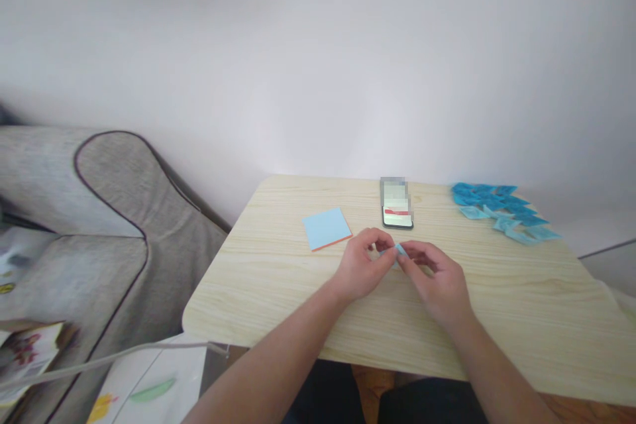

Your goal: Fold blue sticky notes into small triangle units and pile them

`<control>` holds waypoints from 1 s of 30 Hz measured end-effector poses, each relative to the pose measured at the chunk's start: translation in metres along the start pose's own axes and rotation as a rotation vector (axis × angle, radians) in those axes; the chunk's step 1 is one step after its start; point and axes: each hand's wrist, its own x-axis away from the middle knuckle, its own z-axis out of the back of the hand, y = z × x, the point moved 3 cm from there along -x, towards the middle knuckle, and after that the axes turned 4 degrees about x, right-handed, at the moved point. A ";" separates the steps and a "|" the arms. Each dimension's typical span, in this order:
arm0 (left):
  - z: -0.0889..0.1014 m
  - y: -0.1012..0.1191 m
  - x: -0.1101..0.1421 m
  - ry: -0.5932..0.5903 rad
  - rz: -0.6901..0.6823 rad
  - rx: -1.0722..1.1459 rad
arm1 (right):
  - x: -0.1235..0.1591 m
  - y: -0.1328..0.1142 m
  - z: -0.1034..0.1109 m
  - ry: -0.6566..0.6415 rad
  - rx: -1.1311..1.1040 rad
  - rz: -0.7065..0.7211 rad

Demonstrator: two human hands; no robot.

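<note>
A small piece of folded light blue paper (401, 250) is pinched between both hands above the middle of the table. My left hand (366, 264) grips it from the left with thumb and fingers, and my right hand (437, 278) grips it from the right. The fingers cover most of the paper, so its folded shape cannot be made out. Left of the hands lies a square stack of paper (326, 228), light blue on top with an orange-red edge. Just beyond my fingers is a phone (397, 204) with its screen lit.
Several folded blue paper pieces (489, 202), dark to pale, lie at the table's back right. The pale wooden table (263, 278) meets a white wall (318, 66). A grey sofa (159, 245) stands at left, with a cable (124, 351) crossing in front of it.
</note>
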 end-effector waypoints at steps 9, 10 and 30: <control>-0.001 -0.004 0.001 -0.004 -0.022 -0.032 | 0.004 -0.014 0.000 0.140 0.339 0.277; -0.001 -0.004 0.002 -0.003 -0.026 -0.034 | 0.005 -0.014 0.000 0.143 0.346 0.283; 0.001 0.018 0.010 -0.012 -0.201 -0.022 | 0.006 -0.008 0.011 -0.002 -0.049 0.003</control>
